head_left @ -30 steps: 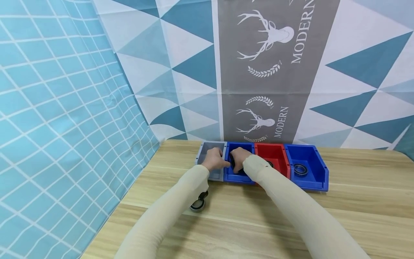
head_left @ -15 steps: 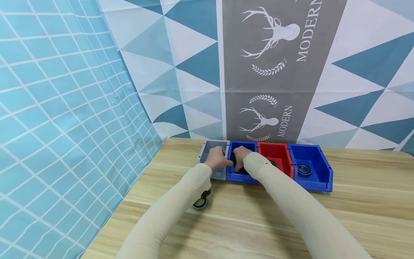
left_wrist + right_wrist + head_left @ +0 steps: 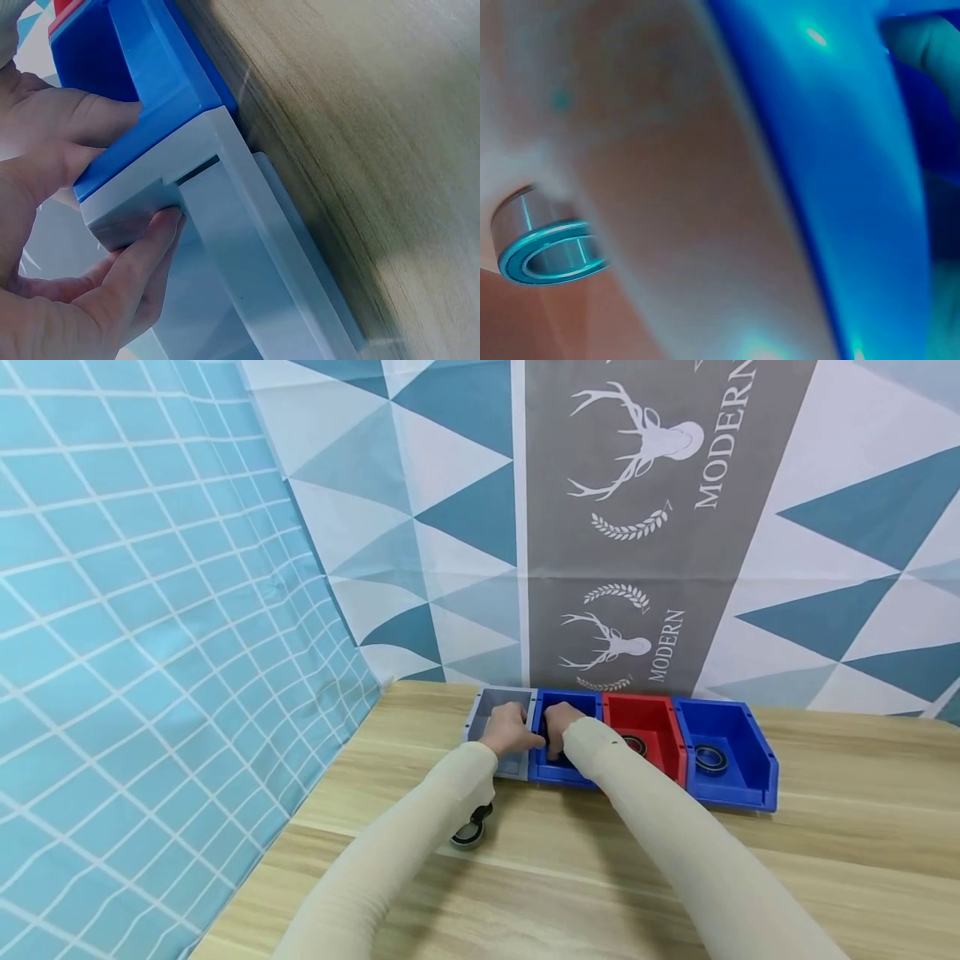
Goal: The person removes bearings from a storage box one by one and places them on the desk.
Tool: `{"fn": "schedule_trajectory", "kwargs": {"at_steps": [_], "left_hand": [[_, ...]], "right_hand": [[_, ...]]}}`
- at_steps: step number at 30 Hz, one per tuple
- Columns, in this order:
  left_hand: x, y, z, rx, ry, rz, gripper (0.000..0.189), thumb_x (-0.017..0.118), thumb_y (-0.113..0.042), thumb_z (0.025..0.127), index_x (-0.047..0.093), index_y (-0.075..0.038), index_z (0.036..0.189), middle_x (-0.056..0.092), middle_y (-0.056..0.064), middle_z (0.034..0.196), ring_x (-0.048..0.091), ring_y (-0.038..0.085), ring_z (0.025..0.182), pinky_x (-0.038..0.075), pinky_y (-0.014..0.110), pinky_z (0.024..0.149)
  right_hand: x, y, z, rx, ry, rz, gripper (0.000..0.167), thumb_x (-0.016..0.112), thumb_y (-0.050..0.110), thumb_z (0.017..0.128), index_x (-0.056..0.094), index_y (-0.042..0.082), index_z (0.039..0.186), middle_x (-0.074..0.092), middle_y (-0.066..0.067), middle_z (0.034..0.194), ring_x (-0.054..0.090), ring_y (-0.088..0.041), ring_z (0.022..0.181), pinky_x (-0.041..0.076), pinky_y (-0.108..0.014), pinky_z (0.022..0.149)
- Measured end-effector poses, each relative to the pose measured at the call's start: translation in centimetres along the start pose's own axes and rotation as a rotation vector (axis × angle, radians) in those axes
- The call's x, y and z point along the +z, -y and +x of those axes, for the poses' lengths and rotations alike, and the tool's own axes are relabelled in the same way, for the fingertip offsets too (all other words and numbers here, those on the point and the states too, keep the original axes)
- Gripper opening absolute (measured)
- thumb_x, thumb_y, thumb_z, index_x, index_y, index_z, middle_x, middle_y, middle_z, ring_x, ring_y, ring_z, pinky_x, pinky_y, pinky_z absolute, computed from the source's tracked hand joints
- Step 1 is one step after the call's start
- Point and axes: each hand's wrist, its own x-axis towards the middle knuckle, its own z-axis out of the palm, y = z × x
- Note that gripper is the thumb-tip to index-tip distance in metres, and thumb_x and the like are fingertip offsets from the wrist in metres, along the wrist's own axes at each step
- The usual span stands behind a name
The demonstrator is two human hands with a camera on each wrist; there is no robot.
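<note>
My left hand (image 3: 510, 731) is at the grey bin (image 3: 247, 217). In the left wrist view its fingers (image 3: 146, 259) reach inside the grey wall while the thumb lies by the adjoining blue rim, so the joined walls sit between them. My right hand (image 3: 558, 731) reaches into the neighbouring blue bin (image 3: 573, 700); one finger lies along that bin's wall in the left wrist view. Whether it holds anything is hidden. A ring bearing (image 3: 551, 251) rests in the red bin (image 3: 641, 714) beside it.
The right-hand blue bin (image 3: 750, 772) contains another bearing (image 3: 710, 758). On the wooden table (image 3: 525, 885), a bearing (image 3: 468, 836) and a small black piece (image 3: 482, 812) lie by my left sleeve. A patterned cloth (image 3: 465, 527) hangs behind the bins.
The head view has shifted slightly, so the bins appear a little farther right. Both hands stay at the same bins, with hardly any visible movement.
</note>
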Motion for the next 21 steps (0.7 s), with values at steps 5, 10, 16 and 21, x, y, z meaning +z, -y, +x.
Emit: {"fn": "schedule_trajectory", "kwargs": {"at_steps": [5, 10, 16, 21], "left_hand": [[-0.03, 0.0, 0.04, -0.006, 0.015, -0.007, 0.053, 0.077, -0.015, 0.078, 0.029, -0.014, 0.057, 0.023, -0.002, 0.053, 0.024, 0.013, 0.047, 0.026, 0.026, 0.046], [-0.22, 0.01, 0.37, -0.003, 0.012, -0.01, 0.055, 0.077, -0.015, 0.078, 0.027, -0.015, 0.056, 0.02, -0.003, 0.052, 0.021, 0.012, 0.046, 0.025, 0.026, 0.045], [0.07, 0.15, 0.61, 0.012, 0.015, 0.016, 0.052, 0.077, -0.017, 0.078, 0.029, -0.014, 0.057, 0.024, -0.002, 0.053, 0.024, 0.013, 0.047, 0.026, 0.026, 0.046], [0.2, 0.26, 0.53, 0.001, 0.02, 0.01, 0.054, 0.077, -0.016, 0.078, 0.027, -0.014, 0.056, 0.022, -0.002, 0.053, 0.023, 0.013, 0.047, 0.025, 0.026, 0.045]], "right_hand": [[-0.02, 0.3, -0.07, 0.011, -0.003, 0.014, 0.047, 0.085, 0.012, 0.068, 0.066, -0.002, 0.109, 0.067, -0.017, 0.115, 0.056, -0.018, 0.085, 0.056, -0.036, 0.086], [-0.16, 0.45, 0.14, 0.034, -0.012, 0.04, 0.044, 0.083, 0.009, 0.07, 0.066, -0.002, 0.108, 0.067, -0.016, 0.11, 0.054, -0.02, 0.081, 0.056, -0.036, 0.083], [-0.16, 0.15, 0.12, 0.038, 0.007, 0.033, 0.045, 0.083, 0.009, 0.07, 0.065, -0.002, 0.11, 0.065, -0.016, 0.112, 0.054, -0.021, 0.083, 0.056, -0.037, 0.083], [-0.18, 0.07, -0.12, 0.018, 0.016, 0.03, 0.047, 0.083, 0.008, 0.068, 0.063, -0.002, 0.11, 0.064, -0.015, 0.109, 0.053, -0.022, 0.081, 0.055, -0.036, 0.079]]}}
